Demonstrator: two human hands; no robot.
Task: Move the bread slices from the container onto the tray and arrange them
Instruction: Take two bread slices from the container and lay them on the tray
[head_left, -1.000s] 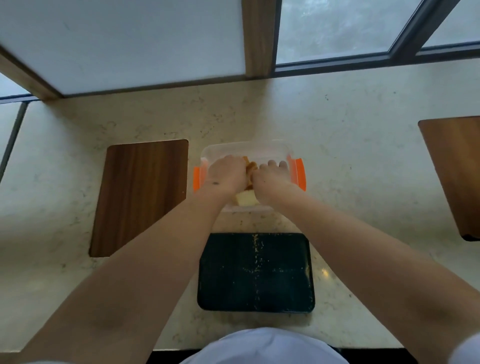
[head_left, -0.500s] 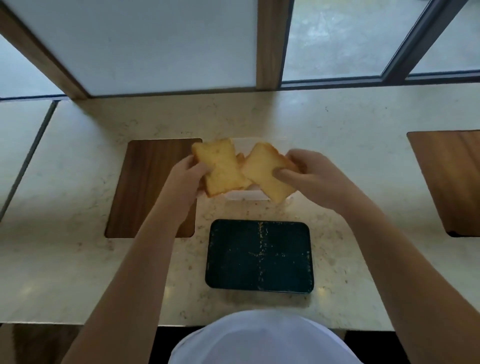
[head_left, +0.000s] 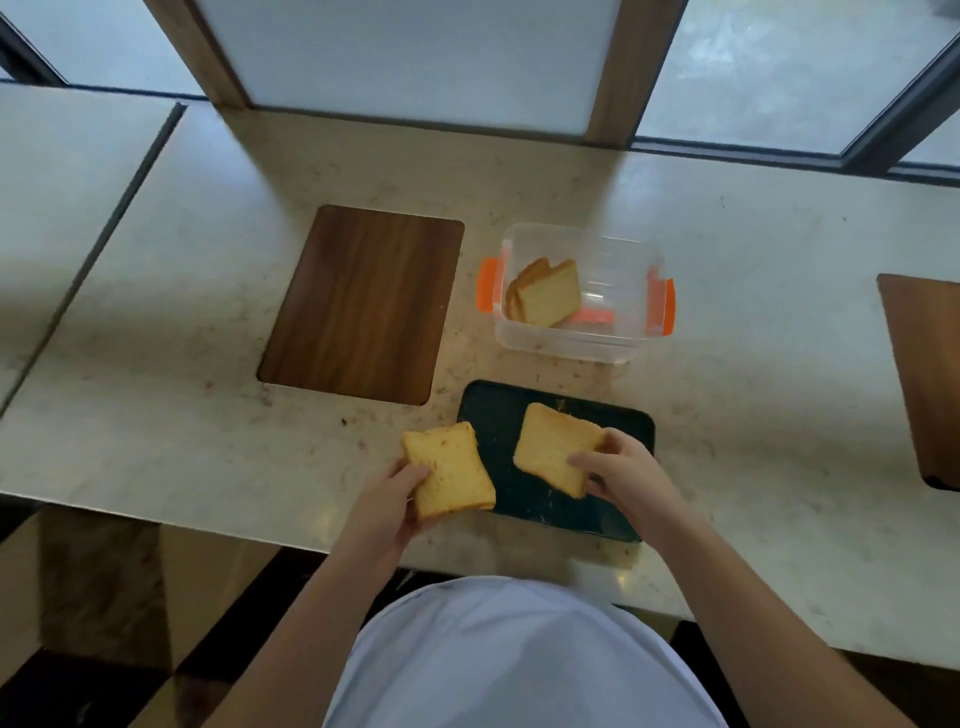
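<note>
A dark rectangular tray (head_left: 488, 410) lies near the counter's front edge. My right hand (head_left: 621, 470) grips a golden bread slice (head_left: 550, 447) over the tray's middle. My left hand (head_left: 392, 499) holds a second bread slice (head_left: 447, 467) at the tray's left edge, mostly over the counter. Behind the tray stands a clear plastic container (head_left: 623, 260) with orange clips; a few more bread slices (head_left: 545, 293) lean against its left wall.
A wooden board (head_left: 363, 301) lies left of the container, and another board (head_left: 924, 374) sits at the right edge. The marble counter (head_left: 182, 415) ends close to my body. Window frames rise behind the counter.
Both hands lifted one slice each out of the container and carried them toward me, down to the tray. The view has tilted and shifted left.
</note>
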